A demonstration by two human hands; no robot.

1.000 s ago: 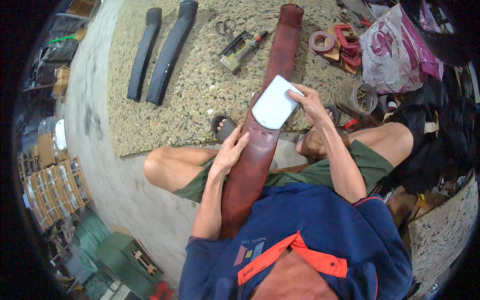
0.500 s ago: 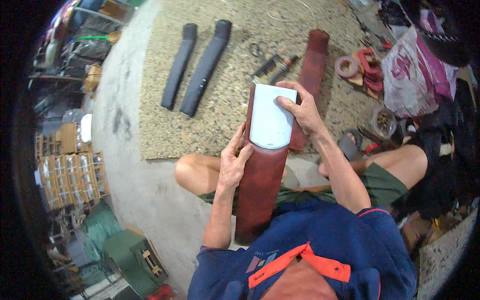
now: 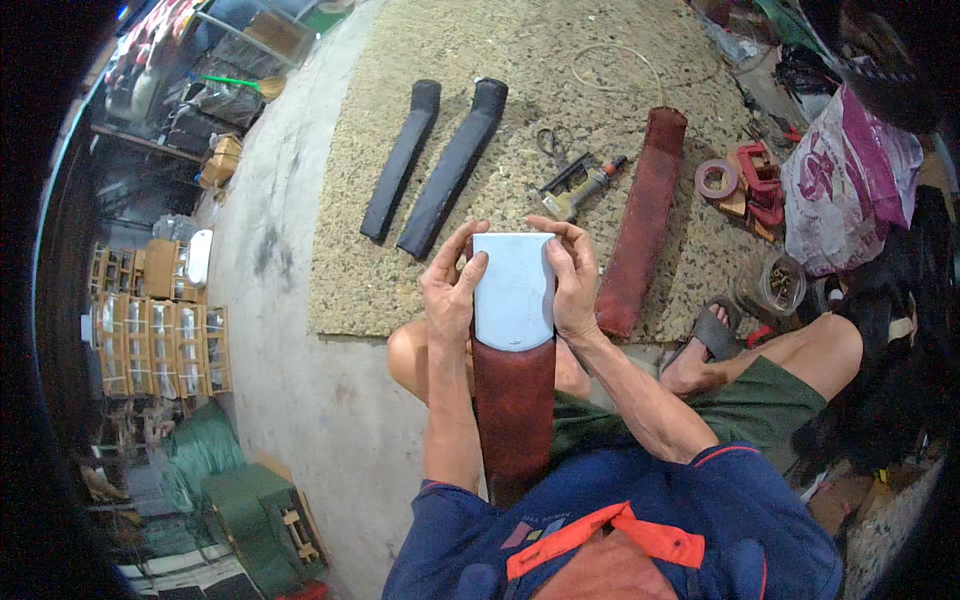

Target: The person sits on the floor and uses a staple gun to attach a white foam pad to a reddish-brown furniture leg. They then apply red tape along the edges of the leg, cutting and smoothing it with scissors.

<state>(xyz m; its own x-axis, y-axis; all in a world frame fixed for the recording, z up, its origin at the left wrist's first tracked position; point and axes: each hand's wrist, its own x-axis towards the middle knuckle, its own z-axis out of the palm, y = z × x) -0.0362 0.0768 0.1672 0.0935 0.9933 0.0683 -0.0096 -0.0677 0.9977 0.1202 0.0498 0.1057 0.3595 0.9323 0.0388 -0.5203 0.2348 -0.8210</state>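
Two black padded sleeves (image 3: 453,167) lie at 11 o'clock from the pale, round-ended plate (image 3: 514,290). At 9 o'clock the left hand (image 3: 452,290) grips that plate's edge, thumb on its face. The plate sits mid-view on a red-brown leather strip (image 3: 513,410) running toward 6 o'clock. The right hand (image 3: 573,285) clasps the opposite edge at 3 o'clock. A staple gun (image 3: 585,195) lies at 1 o'clock, another leather strip (image 3: 645,220) at 2.
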